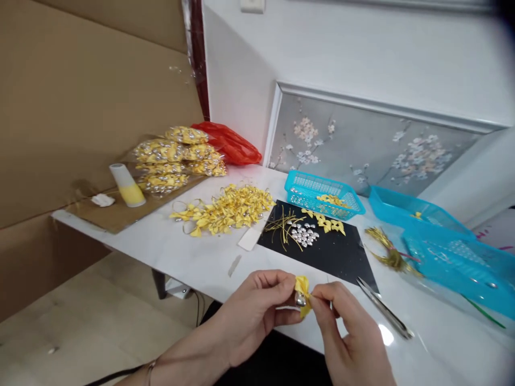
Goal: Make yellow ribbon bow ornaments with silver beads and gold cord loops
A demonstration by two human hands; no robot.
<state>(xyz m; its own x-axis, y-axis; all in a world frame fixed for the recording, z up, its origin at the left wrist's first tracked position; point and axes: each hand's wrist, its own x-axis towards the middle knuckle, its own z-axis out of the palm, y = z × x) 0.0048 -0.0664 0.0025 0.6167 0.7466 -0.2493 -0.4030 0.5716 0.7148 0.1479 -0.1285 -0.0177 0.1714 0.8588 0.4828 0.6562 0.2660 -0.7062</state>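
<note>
My left hand (263, 305) grips a small yellow ribbon bow (301, 284) between thumb and fingers, over the table's front edge. A shiny silver bead (300, 299) sits at the middle of the bow. From the other side my right hand (348, 327) pinches thumb and forefinger together at the bow's right edge; whether a thin wire is in that pinch is hidden. On a black mat (322, 257) beyond my hands lie loose silver beads (304, 235), gold wire ties (284, 228) and flat yellow ribbon bows (328, 222). Steel tweezers (384, 308) rest right of my right hand.
A heap of yellow bows (231, 209) covers the table's middle left. Filled clear bags (164, 161) are stacked behind, beside a red plastic bag (229, 143). Blue baskets (325, 187) stand along the wall. A bundle of gold ties (392, 257) lies at the right.
</note>
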